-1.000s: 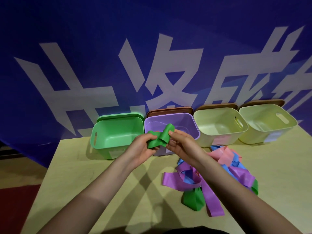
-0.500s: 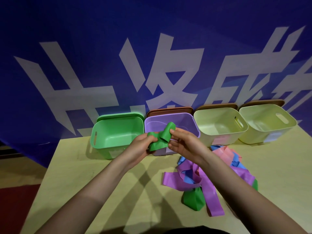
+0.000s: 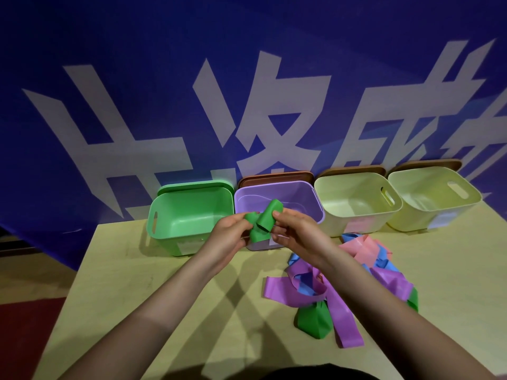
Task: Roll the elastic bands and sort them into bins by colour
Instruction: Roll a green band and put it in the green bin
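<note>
Left hand: left hand (image 3: 229,233) raised over the middle of the desk (image 3: 142,292), fingers curled, pinching the left side of the green band (image 3: 262,222).
Right hand: right hand (image 3: 295,232) just beside it, thumb and fingers pinching the right side of the same band.
Green band: partly rolled, held in the air between both hands, in front of the seam between the green and purple bins.
Green bin: green bin (image 3: 189,215) at the back edge of the desk, leftmost in the row.
Purple bin: purple bin (image 3: 300,200) touching the green one on its right.
Pale bins: first pale bin (image 3: 356,204), then second pale bin (image 3: 433,197), towards the back right corner.
Loose bands: pile of loose bands (image 3: 345,283) in purple, blue, pink and green, lying tangled on the right half of the desk, partly under the right forearm.
</note>
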`<act>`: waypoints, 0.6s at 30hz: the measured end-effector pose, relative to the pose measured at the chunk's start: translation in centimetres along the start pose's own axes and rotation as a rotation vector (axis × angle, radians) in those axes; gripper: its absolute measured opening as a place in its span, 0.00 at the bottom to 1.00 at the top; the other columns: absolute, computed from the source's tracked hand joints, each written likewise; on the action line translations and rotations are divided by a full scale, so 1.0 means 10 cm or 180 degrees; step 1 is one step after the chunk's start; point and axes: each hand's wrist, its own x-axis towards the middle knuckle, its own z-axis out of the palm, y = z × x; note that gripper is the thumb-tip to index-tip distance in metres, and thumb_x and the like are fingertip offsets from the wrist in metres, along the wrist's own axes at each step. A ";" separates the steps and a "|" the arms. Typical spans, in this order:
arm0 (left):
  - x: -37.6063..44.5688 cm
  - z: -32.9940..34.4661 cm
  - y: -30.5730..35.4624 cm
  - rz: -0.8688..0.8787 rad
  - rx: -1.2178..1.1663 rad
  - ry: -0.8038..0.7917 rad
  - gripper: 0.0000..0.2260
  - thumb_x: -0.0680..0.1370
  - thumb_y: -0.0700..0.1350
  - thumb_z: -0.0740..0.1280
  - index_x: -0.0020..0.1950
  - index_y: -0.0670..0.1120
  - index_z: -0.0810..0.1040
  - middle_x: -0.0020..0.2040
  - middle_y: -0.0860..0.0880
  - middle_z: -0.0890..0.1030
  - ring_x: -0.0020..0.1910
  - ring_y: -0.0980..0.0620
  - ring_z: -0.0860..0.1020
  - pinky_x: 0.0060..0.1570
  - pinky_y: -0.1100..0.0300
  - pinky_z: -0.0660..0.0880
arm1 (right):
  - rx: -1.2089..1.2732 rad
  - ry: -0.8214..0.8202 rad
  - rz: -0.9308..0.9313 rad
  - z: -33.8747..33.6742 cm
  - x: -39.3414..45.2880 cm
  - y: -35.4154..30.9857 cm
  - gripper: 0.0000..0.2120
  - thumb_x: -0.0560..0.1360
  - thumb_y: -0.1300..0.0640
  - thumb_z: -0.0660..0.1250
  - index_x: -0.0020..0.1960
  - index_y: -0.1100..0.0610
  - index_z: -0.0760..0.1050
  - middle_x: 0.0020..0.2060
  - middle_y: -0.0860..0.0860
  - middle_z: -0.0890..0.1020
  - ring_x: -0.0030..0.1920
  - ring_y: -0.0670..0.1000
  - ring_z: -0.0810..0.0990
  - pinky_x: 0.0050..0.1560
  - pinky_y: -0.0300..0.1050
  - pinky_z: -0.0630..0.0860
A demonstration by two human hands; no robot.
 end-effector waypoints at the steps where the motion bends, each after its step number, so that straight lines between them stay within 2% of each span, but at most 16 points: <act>1: -0.01 0.01 0.00 -0.0010 -0.0060 0.0004 0.16 0.78 0.29 0.54 0.50 0.40 0.79 0.45 0.42 0.82 0.44 0.48 0.80 0.52 0.55 0.76 | -0.0073 0.0059 0.0014 -0.01 0.01 0.01 0.12 0.79 0.61 0.61 0.40 0.55 0.78 0.31 0.50 0.71 0.32 0.45 0.69 0.36 0.35 0.73; 3: -0.02 0.00 -0.01 -0.0015 -0.0101 -0.0001 0.15 0.78 0.30 0.54 0.50 0.40 0.79 0.44 0.42 0.82 0.43 0.49 0.80 0.48 0.57 0.77 | -0.0197 0.0179 0.0063 -0.04 0.03 0.04 0.06 0.79 0.61 0.62 0.46 0.58 0.77 0.38 0.55 0.73 0.37 0.46 0.74 0.38 0.35 0.74; 5: -0.03 0.01 -0.02 -0.0040 -0.0164 -0.0014 0.15 0.78 0.30 0.53 0.51 0.40 0.79 0.45 0.42 0.82 0.43 0.49 0.80 0.44 0.58 0.77 | -0.0177 0.0261 0.0114 -0.06 0.05 0.05 0.04 0.78 0.61 0.63 0.48 0.59 0.76 0.42 0.58 0.72 0.40 0.48 0.74 0.38 0.35 0.74; 10: -0.01 -0.04 -0.04 -0.0147 -0.0457 0.0005 0.14 0.79 0.32 0.55 0.51 0.41 0.79 0.45 0.42 0.80 0.43 0.49 0.77 0.42 0.58 0.74 | -0.0125 0.0284 -0.0098 0.02 0.04 0.03 0.14 0.80 0.64 0.60 0.36 0.58 0.71 0.29 0.53 0.65 0.29 0.46 0.69 0.36 0.37 0.72; 12: -0.01 -0.08 -0.06 -0.0161 -0.0636 -0.0106 0.13 0.79 0.32 0.56 0.54 0.40 0.79 0.46 0.43 0.82 0.45 0.49 0.78 0.43 0.58 0.78 | -0.0260 0.0326 -0.0201 0.04 0.05 0.03 0.13 0.80 0.64 0.59 0.37 0.59 0.73 0.29 0.53 0.66 0.29 0.45 0.71 0.37 0.37 0.75; 14: 0.00 -0.13 -0.06 -0.0191 -0.0810 -0.0234 0.13 0.79 0.32 0.57 0.57 0.40 0.78 0.49 0.42 0.83 0.49 0.47 0.80 0.46 0.59 0.79 | -0.0306 0.0323 -0.0249 0.04 0.08 0.04 0.10 0.80 0.64 0.59 0.42 0.62 0.75 0.34 0.57 0.69 0.34 0.49 0.72 0.38 0.37 0.78; 16: 0.00 -0.18 -0.06 -0.0241 -0.0934 -0.0335 0.13 0.79 0.33 0.58 0.60 0.41 0.76 0.55 0.39 0.81 0.55 0.43 0.79 0.51 0.55 0.80 | -0.0281 0.0283 -0.0256 0.04 0.11 0.05 0.09 0.80 0.64 0.58 0.46 0.63 0.76 0.40 0.60 0.73 0.38 0.53 0.74 0.41 0.38 0.80; 18: 0.01 -0.23 -0.06 -0.0283 -0.0991 -0.0364 0.13 0.79 0.34 0.60 0.62 0.40 0.75 0.58 0.36 0.80 0.55 0.39 0.79 0.54 0.50 0.79 | -0.0295 0.0206 -0.0232 0.04 0.13 0.06 0.09 0.81 0.64 0.57 0.50 0.64 0.76 0.40 0.62 0.78 0.41 0.55 0.79 0.46 0.43 0.81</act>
